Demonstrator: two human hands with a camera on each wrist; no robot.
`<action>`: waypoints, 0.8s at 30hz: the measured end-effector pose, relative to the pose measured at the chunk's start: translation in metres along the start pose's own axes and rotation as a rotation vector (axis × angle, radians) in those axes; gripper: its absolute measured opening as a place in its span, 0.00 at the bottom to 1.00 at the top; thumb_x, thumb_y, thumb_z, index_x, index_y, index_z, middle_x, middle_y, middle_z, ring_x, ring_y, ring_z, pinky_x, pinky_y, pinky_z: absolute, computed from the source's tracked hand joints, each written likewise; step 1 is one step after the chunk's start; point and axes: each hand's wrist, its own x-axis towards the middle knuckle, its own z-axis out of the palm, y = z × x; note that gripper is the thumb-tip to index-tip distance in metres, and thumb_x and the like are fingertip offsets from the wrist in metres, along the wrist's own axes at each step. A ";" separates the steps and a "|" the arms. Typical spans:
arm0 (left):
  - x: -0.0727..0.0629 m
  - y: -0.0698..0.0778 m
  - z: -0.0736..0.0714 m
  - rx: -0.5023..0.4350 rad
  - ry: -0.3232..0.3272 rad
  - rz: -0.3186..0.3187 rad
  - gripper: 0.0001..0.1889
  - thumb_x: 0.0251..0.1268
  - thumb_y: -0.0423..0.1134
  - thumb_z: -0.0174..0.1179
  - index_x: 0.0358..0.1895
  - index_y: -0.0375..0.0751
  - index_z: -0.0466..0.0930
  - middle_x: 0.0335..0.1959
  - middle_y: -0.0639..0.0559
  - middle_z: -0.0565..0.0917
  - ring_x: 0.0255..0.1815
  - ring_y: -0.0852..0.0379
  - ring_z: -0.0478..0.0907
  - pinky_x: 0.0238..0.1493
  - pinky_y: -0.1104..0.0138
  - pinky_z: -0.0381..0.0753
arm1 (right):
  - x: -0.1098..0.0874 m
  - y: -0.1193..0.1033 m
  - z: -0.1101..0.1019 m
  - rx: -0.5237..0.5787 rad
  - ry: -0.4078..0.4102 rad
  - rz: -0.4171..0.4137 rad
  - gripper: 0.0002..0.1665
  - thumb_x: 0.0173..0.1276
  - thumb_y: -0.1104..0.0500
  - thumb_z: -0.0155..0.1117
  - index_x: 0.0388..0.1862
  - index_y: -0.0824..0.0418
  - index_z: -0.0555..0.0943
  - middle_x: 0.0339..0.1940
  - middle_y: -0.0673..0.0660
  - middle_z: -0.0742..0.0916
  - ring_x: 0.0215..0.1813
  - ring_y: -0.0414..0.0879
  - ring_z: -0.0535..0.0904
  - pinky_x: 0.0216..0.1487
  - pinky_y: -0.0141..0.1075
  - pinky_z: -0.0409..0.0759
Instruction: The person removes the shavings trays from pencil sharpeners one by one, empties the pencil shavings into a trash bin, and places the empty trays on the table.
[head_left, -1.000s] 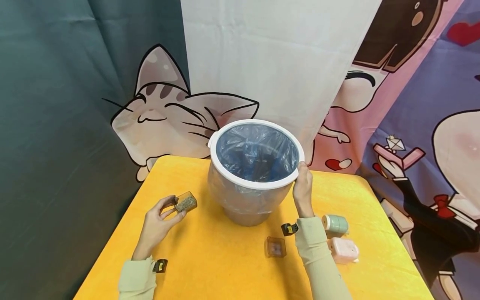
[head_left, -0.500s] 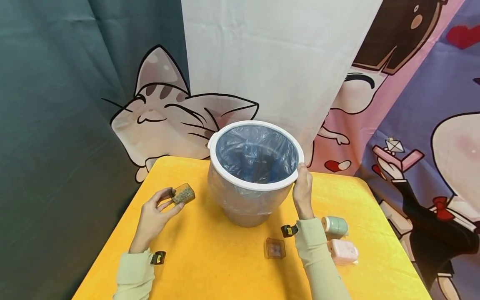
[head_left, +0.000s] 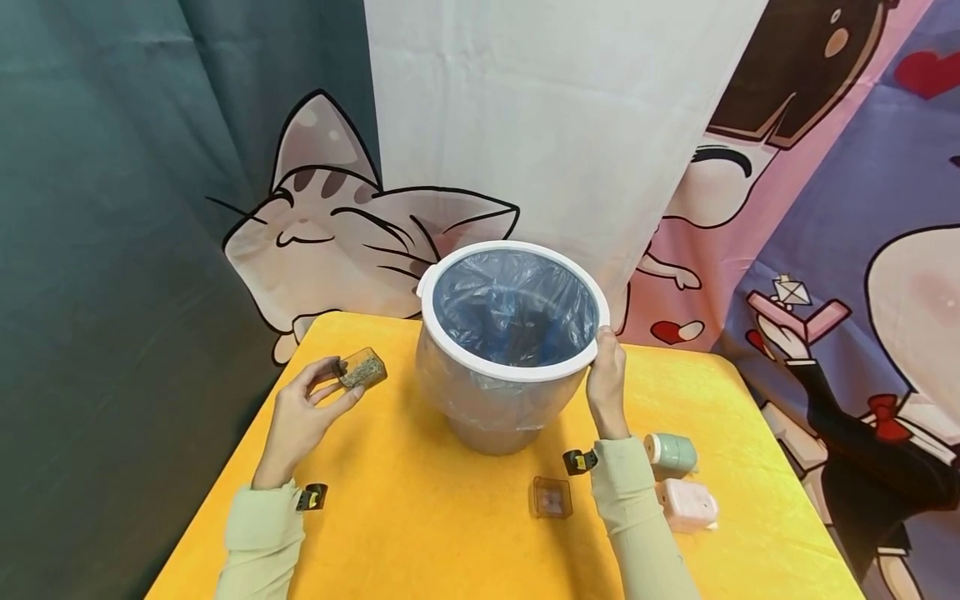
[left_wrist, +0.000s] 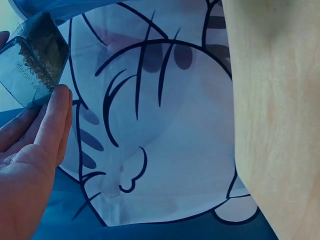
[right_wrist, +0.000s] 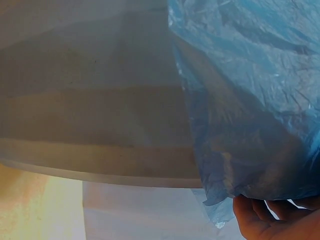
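Note:
My left hand (head_left: 303,417) pinches a small clear box (head_left: 363,369) between thumb and fingertips, to the left of the bin. Greenish-brown dry crumbs (left_wrist: 37,64) lie heaped along one side inside the box, as the left wrist view shows. Standing on the table is a pale trash bin (head_left: 495,429) with a white rim ring, lined with a thin bluish plastic bag (head_left: 510,304). My right hand (head_left: 606,383) grips the rim on its right side. In the right wrist view the fingers (right_wrist: 245,212) are right at the bag's folded-over edge (right_wrist: 260,165).
A second small clear square box (head_left: 552,498) lies near the right forearm. Beyond that forearm lie a green container (head_left: 671,451) and a pink one (head_left: 687,504). The yellow table (head_left: 420,517) ends at a cartoon-printed curtain (head_left: 558,125) behind the bin.
My left hand has moved forward and slightly left, carrying the small box farther up the head view. My right hand has stayed on the bin's rim, and the bin has not moved.

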 end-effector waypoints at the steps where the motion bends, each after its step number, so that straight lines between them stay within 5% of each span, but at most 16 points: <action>1: 0.001 0.002 -0.001 -0.003 -0.002 0.000 0.32 0.52 0.44 0.67 0.61 0.38 0.67 0.56 0.45 0.73 0.55 0.49 0.73 0.52 0.71 0.76 | 0.000 0.000 0.000 0.002 0.000 -0.004 0.29 0.74 0.46 0.34 0.37 0.67 0.77 0.22 0.55 0.70 0.30 0.47 0.68 0.35 0.34 0.68; 5: 0.006 0.002 -0.004 -0.014 -0.010 0.000 0.33 0.52 0.45 0.67 0.61 0.40 0.67 0.56 0.46 0.72 0.55 0.49 0.73 0.49 0.79 0.75 | 0.000 0.001 0.000 -0.002 0.002 0.002 0.30 0.74 0.46 0.34 0.38 0.67 0.77 0.22 0.53 0.71 0.31 0.47 0.68 0.35 0.34 0.68; 16: 0.020 0.012 -0.002 -0.009 0.012 0.078 0.31 0.51 0.43 0.67 0.60 0.41 0.69 0.54 0.47 0.73 0.54 0.52 0.73 0.50 0.76 0.76 | 0.004 -0.001 -0.004 0.005 0.031 -0.016 0.28 0.73 0.47 0.35 0.30 0.65 0.75 0.18 0.52 0.66 0.27 0.45 0.65 0.32 0.35 0.64; 24: 0.027 0.021 -0.006 0.017 0.018 0.115 0.30 0.52 0.41 0.67 0.60 0.40 0.68 0.55 0.44 0.72 0.54 0.48 0.74 0.49 0.78 0.76 | 0.001 0.001 0.000 0.017 -0.001 -0.014 0.31 0.74 0.46 0.34 0.38 0.68 0.78 0.22 0.51 0.72 0.31 0.46 0.69 0.38 0.33 0.69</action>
